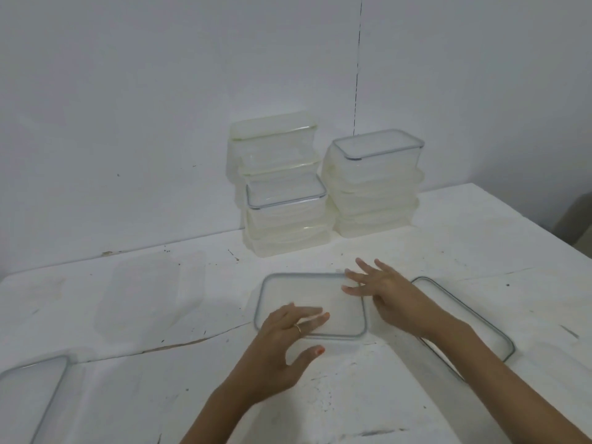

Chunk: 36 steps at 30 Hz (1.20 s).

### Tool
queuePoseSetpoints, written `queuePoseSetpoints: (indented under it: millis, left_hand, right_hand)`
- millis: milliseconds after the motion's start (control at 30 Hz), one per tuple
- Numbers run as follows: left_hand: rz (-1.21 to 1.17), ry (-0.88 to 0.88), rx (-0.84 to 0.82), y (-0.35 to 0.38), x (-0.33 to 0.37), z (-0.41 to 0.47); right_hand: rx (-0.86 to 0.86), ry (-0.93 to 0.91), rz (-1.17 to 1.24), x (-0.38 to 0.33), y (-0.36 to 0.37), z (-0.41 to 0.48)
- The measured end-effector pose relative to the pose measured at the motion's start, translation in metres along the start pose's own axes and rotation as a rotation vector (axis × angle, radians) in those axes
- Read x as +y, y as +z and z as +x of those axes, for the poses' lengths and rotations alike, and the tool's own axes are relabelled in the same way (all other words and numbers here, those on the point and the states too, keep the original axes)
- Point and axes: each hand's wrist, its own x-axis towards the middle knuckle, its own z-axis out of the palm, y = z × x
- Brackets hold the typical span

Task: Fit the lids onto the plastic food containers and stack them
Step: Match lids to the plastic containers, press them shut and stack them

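A clear lid with a grey seal rim sits on a container in the middle of the white table. My left hand rests on its near edge, fingers spread, thumb below the rim. My right hand lies open over its right edge, fingers apart. A second grey-rimmed lid lies to the right, partly under my right forearm. A third lid shows at the bottom left. Lidded containers stand in stacks against the wall: a tall one, a shorter one in front of it, and another to the right.
The white table is scuffed, with a crack running across its left half. A white wall stands close behind the stacks, with a thin dark cord hanging down it. The table's right edge drops off at the far right.
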Motion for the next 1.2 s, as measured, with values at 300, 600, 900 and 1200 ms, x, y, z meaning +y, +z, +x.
queuePoseSetpoints:
  millis: [300,600,900,1200]
  left_hand:
    - [0.126,-0.149,0.060,-0.006,-0.035,-0.006]
    - [0.250,-0.109,0.215,0.009,-0.038,-0.006]
    - [0.297,-0.308,0.157,0.008,-0.011,-0.007]
    - [-0.063,-0.123,0.044,-0.003,0.000,-0.022]
  right_hand:
    - [0.009,0.038,0.079,-0.049,0.039,-0.010]
    - [0.103,-0.003,0.116,-0.039,0.049,-0.002]
    - [-0.025,-0.054,0.080,-0.033,0.032,0.001]
    - [0.093,0.085,0.339,-0.028,0.002,-0.012]
